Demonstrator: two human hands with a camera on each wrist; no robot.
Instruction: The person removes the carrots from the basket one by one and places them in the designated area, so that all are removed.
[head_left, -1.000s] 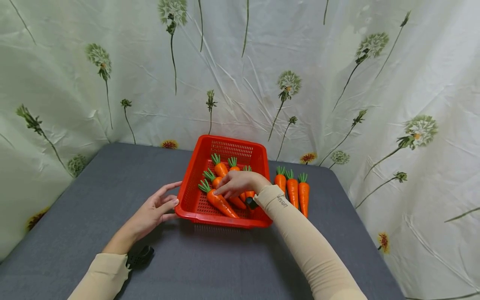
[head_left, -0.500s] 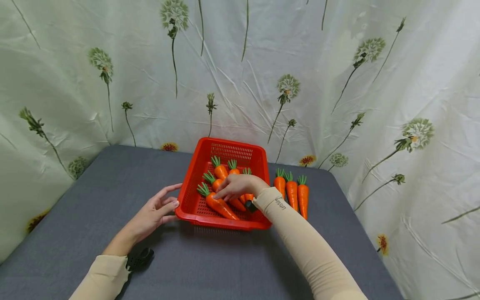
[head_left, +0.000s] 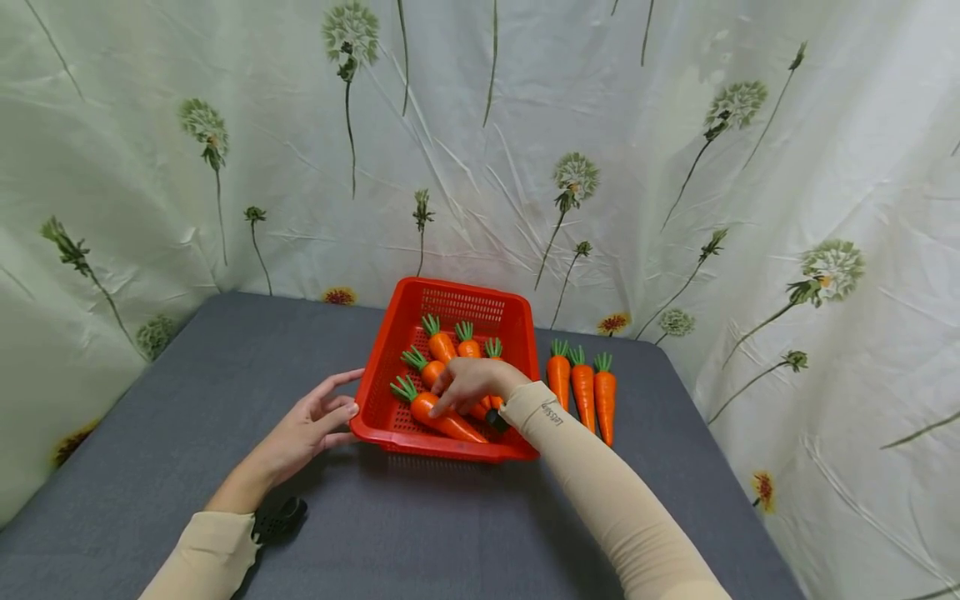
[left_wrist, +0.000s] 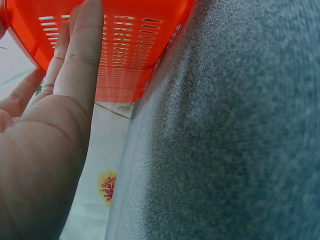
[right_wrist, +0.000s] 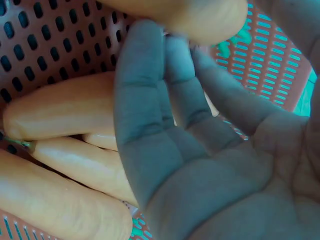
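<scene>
In the head view a red plastic basket (head_left: 397,436) stands on the grey table, several carrots with short green tops lying in it. My left hand (head_left: 303,433) holds its near left corner, thumb at the rim and fingers along the outer wall; the left wrist view shows the slotted wall (left_wrist: 125,50) beside those fingers. My right hand (head_left: 474,385) reaches into the basket from the right and pinches the nearest carrot (head_left: 453,427) near its top end. In the right wrist view this carrot (right_wrist: 200,20) lies across the fingertips, with other carrots (right_wrist: 65,107) beside the hand.
Three carrots (head_left: 583,392) lie side by side on the table (head_left: 420,533), just right of the basket. A pale curtain with a dandelion print (head_left: 480,167) hangs behind the table's far edge. The right forearm crosses over the basket's near right corner.
The carrot in my right hand has shifted slightly toward the near side and turned a little, its green top lower in the view. My left hand stays at the basket corner.
</scene>
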